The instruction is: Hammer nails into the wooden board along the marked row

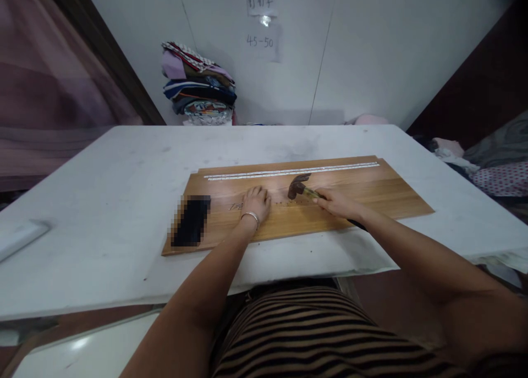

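A claw hammer [297,187] with a rusty head and a yellowish handle is gripped in my right hand [337,203]. Its head is over the middle of a brown wooden board [371,193], with the claw pointing away from me. My left hand [256,203], with a bangle on the wrist, rests palm down on the board, fingers slightly apart; what lies beneath it is hidden. Several loose nails [236,206] lie just left of that hand. Between the two hands, a row of small dark spots [284,203] marks the wood; nails or holes, I cannot make out which.
Two white measuring strips [289,171] run along the board's far side. A pixelated black object [190,222] lies at its left end. The board lies on a white table [103,202]. Folded clothes [200,86] are stacked by the back wall, beneath taped papers [260,41].
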Demonstrator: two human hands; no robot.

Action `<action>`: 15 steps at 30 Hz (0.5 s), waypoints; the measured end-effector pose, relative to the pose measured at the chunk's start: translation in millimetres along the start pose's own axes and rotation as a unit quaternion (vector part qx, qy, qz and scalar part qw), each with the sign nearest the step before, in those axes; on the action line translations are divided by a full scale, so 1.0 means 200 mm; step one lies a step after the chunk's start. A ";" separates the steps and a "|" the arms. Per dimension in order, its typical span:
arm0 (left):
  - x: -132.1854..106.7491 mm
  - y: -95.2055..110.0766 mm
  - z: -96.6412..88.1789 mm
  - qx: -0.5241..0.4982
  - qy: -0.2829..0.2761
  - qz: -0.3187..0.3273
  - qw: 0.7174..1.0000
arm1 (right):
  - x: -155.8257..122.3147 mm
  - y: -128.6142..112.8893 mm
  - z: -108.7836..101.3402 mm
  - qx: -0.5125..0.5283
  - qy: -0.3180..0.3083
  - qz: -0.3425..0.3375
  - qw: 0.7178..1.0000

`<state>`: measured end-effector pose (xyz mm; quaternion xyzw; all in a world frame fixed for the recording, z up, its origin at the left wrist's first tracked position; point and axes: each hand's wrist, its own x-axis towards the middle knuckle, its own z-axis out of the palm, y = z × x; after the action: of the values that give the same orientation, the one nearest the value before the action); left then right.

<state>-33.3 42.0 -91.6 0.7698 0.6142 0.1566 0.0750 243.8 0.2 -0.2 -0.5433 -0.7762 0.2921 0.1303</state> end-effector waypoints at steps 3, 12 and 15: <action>0.00 0.00 0.00 -0.004 0.001 0.000 1.000 | 0.00 0.00 0.01 0.006 0.005 -0.002 1.000; 0.00 0.01 -0.01 0.002 -0.008 -0.003 1.000 | -0.01 0.01 0.01 0.020 0.002 0.006 1.000; 0.00 0.01 -0.01 0.001 -0.006 -0.003 1.000 | -0.01 0.01 0.01 0.020 0.005 0.000 1.000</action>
<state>-32.9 41.7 -89.2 0.7688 0.6164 0.1511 0.0788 244.6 -1.0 -1.6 -0.5422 -0.7694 0.3050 0.1448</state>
